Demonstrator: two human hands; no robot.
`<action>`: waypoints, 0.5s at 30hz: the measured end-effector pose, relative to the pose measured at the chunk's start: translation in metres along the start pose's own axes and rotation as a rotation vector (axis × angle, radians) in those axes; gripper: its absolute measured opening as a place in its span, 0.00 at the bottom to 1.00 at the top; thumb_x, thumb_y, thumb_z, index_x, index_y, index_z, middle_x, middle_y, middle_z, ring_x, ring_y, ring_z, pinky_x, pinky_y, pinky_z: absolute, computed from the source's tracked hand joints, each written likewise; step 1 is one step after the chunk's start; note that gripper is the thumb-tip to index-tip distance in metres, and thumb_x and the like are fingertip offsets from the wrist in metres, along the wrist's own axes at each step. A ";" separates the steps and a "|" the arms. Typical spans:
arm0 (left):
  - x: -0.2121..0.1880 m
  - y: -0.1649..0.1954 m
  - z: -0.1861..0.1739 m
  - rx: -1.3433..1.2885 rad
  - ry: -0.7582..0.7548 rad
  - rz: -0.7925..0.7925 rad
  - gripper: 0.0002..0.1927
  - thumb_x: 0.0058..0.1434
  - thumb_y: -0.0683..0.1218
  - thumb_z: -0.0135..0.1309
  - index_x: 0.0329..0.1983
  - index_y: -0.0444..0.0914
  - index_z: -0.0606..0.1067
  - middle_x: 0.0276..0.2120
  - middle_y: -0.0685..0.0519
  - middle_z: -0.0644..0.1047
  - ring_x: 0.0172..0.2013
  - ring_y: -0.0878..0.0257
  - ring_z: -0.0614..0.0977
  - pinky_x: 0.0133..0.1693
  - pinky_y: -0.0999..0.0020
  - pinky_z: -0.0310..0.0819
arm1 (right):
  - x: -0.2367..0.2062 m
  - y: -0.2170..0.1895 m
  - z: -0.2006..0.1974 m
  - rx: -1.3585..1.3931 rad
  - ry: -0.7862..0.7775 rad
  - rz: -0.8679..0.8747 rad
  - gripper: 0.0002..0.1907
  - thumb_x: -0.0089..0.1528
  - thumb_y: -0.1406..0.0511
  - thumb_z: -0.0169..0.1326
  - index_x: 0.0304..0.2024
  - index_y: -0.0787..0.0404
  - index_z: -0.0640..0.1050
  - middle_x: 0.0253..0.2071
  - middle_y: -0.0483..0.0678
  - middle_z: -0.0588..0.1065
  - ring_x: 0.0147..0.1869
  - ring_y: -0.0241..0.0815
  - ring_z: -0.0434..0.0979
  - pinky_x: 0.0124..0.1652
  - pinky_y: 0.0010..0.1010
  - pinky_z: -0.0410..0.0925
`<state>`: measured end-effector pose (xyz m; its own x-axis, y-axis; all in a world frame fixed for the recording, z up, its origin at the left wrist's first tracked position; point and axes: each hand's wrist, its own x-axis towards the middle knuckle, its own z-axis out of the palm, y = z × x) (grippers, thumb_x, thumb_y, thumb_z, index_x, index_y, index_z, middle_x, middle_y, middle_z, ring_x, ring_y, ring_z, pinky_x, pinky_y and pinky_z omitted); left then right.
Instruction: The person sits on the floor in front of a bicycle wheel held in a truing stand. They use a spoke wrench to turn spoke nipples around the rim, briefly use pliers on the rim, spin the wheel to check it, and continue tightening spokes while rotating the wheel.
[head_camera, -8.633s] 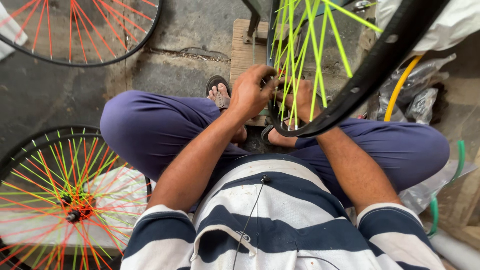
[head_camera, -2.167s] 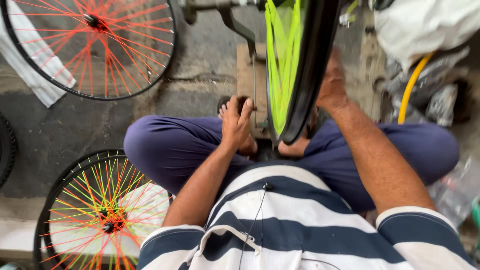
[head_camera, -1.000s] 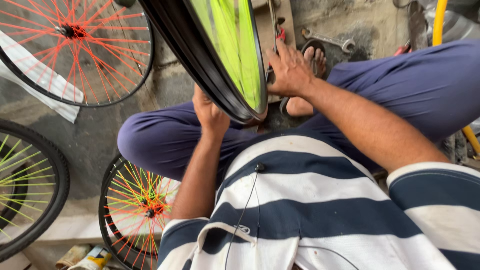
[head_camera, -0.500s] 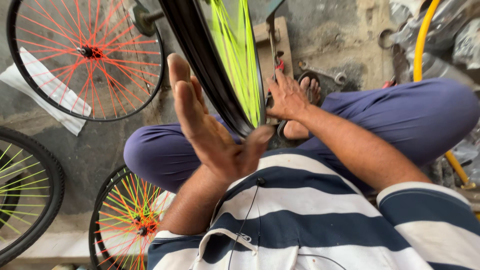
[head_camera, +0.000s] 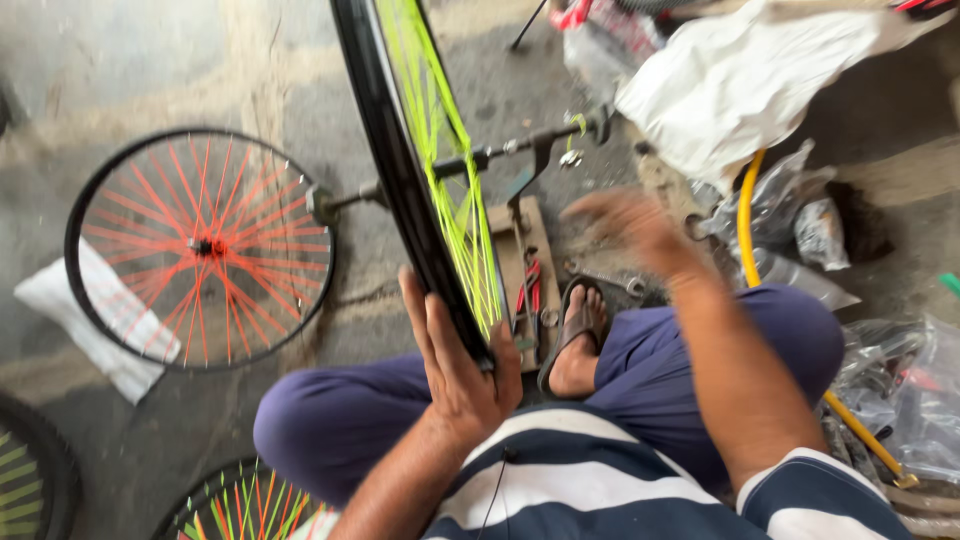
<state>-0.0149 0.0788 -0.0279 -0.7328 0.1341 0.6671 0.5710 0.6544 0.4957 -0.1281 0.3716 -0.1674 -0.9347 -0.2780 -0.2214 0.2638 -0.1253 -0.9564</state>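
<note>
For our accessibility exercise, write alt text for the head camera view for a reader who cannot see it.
A seated person's left hand steadies an upright black wheel with yellow-green spokes, while the blurred right hand reaches out, empty, over tools on the floor. An orange-spoked wheel lies to the left.

The upright black rim with green spokes splits the space ahead, with the left hand flat against its left side. Left of it, bare concrete floor lies open as far as the red-spoked wheel. To the right, the blurred right hand hangs over crowded ground: a wooden block with tools, a sandalled foot, a yellow hose and plastic bags
</note>
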 end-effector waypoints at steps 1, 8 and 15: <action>-0.004 0.000 0.003 0.003 0.010 0.004 0.39 0.70 0.39 0.52 0.74 0.23 0.44 0.70 0.15 0.48 0.72 0.20 0.55 0.72 0.38 0.56 | -0.002 -0.025 -0.033 -0.518 0.133 -0.435 0.18 0.74 0.57 0.49 0.53 0.65 0.78 0.52 0.51 0.80 0.55 0.47 0.81 0.58 0.39 0.73; -0.006 0.002 0.004 -0.012 0.033 0.076 0.39 0.69 0.39 0.51 0.74 0.21 0.44 0.69 0.15 0.48 0.71 0.19 0.54 0.71 0.36 0.55 | -0.016 -0.150 -0.148 0.469 0.464 -0.796 0.45 0.64 0.31 0.41 0.47 0.68 0.74 0.46 0.62 0.76 0.47 0.55 0.76 0.46 0.39 0.67; 0.014 0.015 -0.002 -0.033 0.069 0.030 0.38 0.70 0.40 0.51 0.75 0.24 0.45 0.71 0.18 0.50 0.73 0.23 0.56 0.71 0.39 0.57 | 0.081 -0.176 0.034 0.205 -0.131 -0.590 0.51 0.65 0.30 0.29 0.49 0.65 0.82 0.50 0.56 0.81 0.56 0.47 0.83 0.62 0.40 0.73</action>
<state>-0.0159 0.0892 -0.0103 -0.6888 0.1005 0.7179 0.6049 0.6256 0.4928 -0.2423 0.3385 -0.0100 -0.9034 -0.2187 0.3688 -0.2341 -0.4692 -0.8515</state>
